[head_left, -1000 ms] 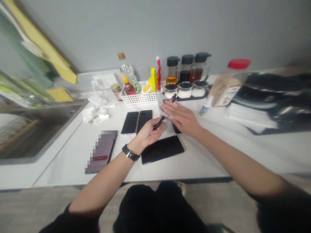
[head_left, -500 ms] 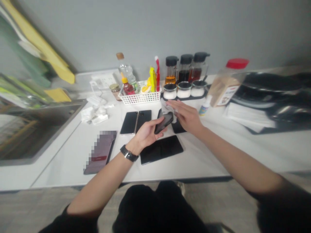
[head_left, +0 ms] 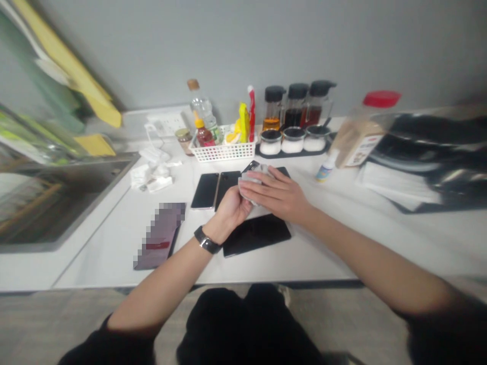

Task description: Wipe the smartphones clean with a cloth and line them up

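Observation:
My left hand (head_left: pixel 236 209) holds a dark phone, now covered by a whitish-grey tissue (head_left: pixel 246 178) and my other hand. Over it my right hand (head_left: pixel 283 196) presses the tissue down, fingers stretched together across it. Just below both hands lies a black tablet (head_left: pixel 261 236) on the white counter (head_left: pixel 300 263). Left of the hands are two dark phones side by side, one a black phone (head_left: pixel 204 190), the other a second phone (head_left: pixel 225 183) partly behind my left hand. More dark devices (head_left: pixel 283 171) show behind the hands, partly covered.
A white basket (head_left: pixel 224 151) of bottles and packets stands at the back, beside several seasoning jars (head_left: pixel 292 141). A small spray bottle (head_left: pixel 326 168) and a red-lidded jar (head_left: pixel 359 137) are on the right. Crumpled tissues (head_left: pixel 152 177), a partly pixelated purple item (head_left: pixel 163 230) and a sink (head_left: pixel 91 203) lie left.
My right hand has moved left and down with the tissue, onto the phone in my left hand, hiding it. The view has shifted slightly, so the counter things appear farther right.

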Tool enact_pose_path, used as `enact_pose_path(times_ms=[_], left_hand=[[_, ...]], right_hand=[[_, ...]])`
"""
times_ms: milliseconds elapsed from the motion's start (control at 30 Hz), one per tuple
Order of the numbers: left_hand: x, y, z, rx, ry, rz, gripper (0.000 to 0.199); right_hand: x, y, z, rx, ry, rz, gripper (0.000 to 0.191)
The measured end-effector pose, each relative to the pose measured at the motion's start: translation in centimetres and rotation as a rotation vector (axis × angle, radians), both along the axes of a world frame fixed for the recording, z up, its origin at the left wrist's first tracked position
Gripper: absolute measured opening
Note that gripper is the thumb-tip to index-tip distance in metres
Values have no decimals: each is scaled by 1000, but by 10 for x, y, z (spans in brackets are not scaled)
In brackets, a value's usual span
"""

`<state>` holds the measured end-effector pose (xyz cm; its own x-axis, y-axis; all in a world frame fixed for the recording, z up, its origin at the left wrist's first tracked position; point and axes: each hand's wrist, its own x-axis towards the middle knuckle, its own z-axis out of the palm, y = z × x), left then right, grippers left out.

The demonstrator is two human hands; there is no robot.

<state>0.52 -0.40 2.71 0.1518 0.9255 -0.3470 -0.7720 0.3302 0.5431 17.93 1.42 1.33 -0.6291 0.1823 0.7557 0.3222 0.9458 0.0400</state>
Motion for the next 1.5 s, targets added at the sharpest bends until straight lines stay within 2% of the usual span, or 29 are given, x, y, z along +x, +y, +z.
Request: enact_pose_path(times_ms=[100, 167, 267, 400, 500, 567, 733, 867, 900, 967, 1033, 1067, 1133, 1200, 1300, 1367, 1500], left_hand=[[2, -5, 6, -16, 48, -11, 32], [3, -9, 12, -18, 75, -10, 32], [4, -12, 15, -3, 88, 3, 32], [5, -11, 7, 16, 76, -14, 29], [7, -10, 0, 33, 60, -43, 20], [9, -11, -2, 53, 59, -29, 18], [9, -10, 0, 120, 161, 27, 21], [3, -11, 4, 96, 69, 111, 22], [2, -12, 5, 101, 21, 91, 24], [-1, -14, 7, 120, -56, -31, 35], [-2, -14, 9, 139, -87, -165, 48], [-1, -15, 9, 142, -82, -185, 50], [2, -15, 8, 138, -35, -137, 48], [7, -17, 7, 134, 35, -96, 43], [15, -21, 5, 143, 132, -146, 40], [16, -22, 4, 164, 168, -111, 39], [7, -16, 5, 186, 110, 41, 49]], right_hand=[[13, 14, 4, 132, 120, -109, 41], [17, 17, 6, 137, 216, -144, 43], [13, 12, 7, 70, 229, -51, 46], [2, 0, 2, 23, 173, 88, 42], [-3, -4, -2, 35, 43, 74, 33], [-1, -3, -2, -23, -7, 23, 34], [5, 3, 0, -176, 190, -48, 32], [-5, -3, -3, -128, 83, 65, 33], [-8, -6, -4, -100, 40, 102, 33], [-12, -9, -5, -56, 1, 139, 36], [-13, -10, -5, -52, -21, 135, 38], [-11, -8, -4, -67, -36, 118, 38], [-5, -2, -1, -119, -62, 30, 42], [2, 6, 1, -181, -72, -115, 52], [8, 15, 0, -275, -85, -288, 74], [6, 14, -3, -299, -123, -265, 84], [-6, -3, -6, -213, -230, -55, 88]])
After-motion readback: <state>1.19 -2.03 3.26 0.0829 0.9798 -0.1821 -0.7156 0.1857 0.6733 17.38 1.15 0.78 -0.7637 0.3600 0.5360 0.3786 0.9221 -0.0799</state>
